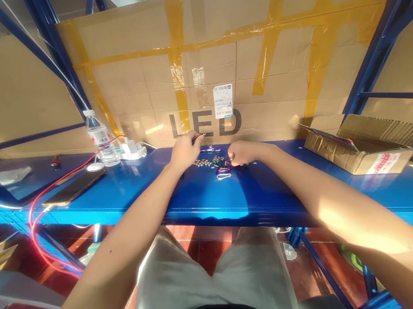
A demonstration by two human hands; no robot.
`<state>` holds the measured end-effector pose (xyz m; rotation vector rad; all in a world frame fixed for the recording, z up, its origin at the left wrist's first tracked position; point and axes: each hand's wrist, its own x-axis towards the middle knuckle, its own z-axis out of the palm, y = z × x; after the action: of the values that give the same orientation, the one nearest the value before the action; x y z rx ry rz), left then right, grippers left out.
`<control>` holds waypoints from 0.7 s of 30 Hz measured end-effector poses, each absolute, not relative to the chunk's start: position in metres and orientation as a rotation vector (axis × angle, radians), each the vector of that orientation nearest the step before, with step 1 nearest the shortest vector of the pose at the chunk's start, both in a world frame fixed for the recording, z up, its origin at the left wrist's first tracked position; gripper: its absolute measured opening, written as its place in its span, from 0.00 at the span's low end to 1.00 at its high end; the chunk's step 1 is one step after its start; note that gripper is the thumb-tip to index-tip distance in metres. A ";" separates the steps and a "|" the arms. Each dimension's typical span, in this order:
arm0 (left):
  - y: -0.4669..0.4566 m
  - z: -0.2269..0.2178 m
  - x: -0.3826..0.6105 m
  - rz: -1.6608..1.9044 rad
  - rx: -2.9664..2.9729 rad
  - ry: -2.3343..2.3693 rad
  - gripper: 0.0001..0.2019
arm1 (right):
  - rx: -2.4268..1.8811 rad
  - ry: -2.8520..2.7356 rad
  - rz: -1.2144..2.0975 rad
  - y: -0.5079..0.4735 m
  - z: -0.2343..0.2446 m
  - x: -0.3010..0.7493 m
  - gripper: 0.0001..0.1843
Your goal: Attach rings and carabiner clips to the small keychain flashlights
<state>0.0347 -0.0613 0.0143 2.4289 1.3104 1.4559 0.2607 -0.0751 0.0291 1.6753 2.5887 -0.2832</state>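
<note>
My left hand point(185, 150) is over the back part of the blue shelf top, with its fingers pinched together. Something small and pale shows at its fingertips, too small to name. To its right, my right hand point(245, 152) is curled closed beside a pile of coloured metallic loops point(222, 170) in purple, green and silver. What its fingers grip, if anything, is hidden. Between the hands lies a row of small brass-coloured pieces point(202, 162). Behind them is a small clear packet with a purple part point(211, 149).
A water bottle point(101, 138), a white charger point(132, 149) and a phone point(74, 188) with a red cable point(33, 217) are on the left. At right stands an open cardboard box point(353, 147). A large taped cardboard sheet point(254, 61) rises behind the blue shelf point(207, 202).
</note>
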 end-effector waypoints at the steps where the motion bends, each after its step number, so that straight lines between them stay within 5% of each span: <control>1: -0.061 0.014 0.035 1.436 2.443 1.299 0.13 | 1.697 2.585 -0.338 -0.075 0.029 0.262 0.09; 11: -0.070 0.008 0.047 1.208 2.492 1.127 0.10 | 1.832 2.862 -0.985 -0.081 0.038 0.265 0.07; 21: -0.066 0.006 0.055 1.138 2.265 1.020 0.14 | 1.853 3.114 -1.124 -0.080 0.033 0.249 0.07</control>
<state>0.0548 -0.0660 0.0056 2.2654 1.0201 1.1379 0.2492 -0.0805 0.0328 1.8529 3.1141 -1.1237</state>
